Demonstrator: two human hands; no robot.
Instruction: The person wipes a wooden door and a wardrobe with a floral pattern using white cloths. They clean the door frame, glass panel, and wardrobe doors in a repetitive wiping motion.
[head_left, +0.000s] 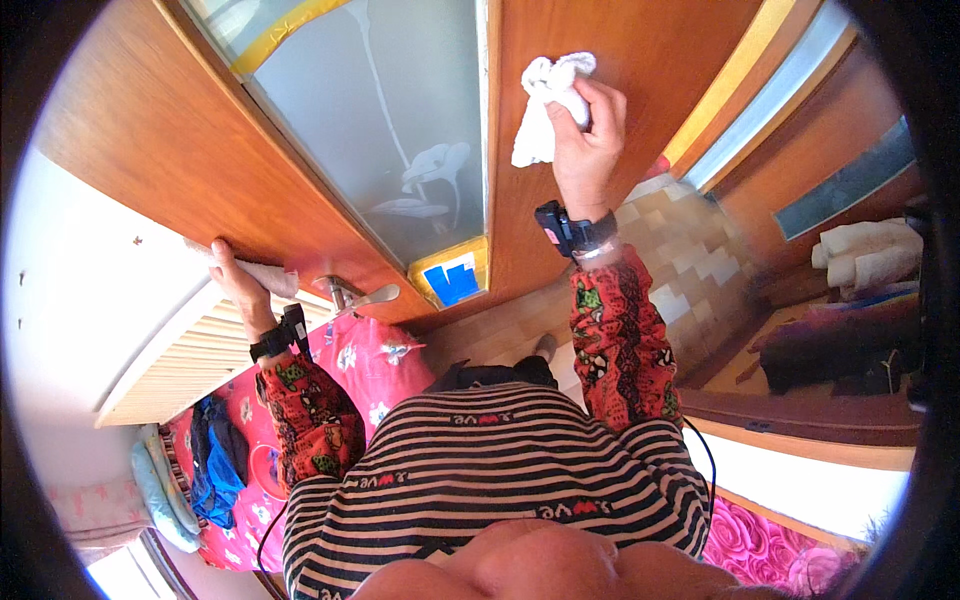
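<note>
A wooden door (352, 244) with a frosted glass panel (390, 120) stands before me. My right hand (592, 135) holds a crumpled white cloth (536, 131) against the wood to the right of the glass. My left hand (240, 289) is at the door's left edge, on a rolled pale cloth or towel (277, 279); its fingers are partly hidden, so how firmly it grips is unclear. A metal lever handle (367, 298) sticks out to the right of my left hand. Blue and white pieces (454, 281) lie on the yellow border at the glass's lower end.
A bed with a red floral cover (382, 356) is at the left, with blue clothing (217, 465) and a slatted cream headboard (187, 349). At the right, folded towels (870, 255) and dark fabric (832, 352) lie on a wooden shelf. Patterned flooring (675, 247) shows beyond the door.
</note>
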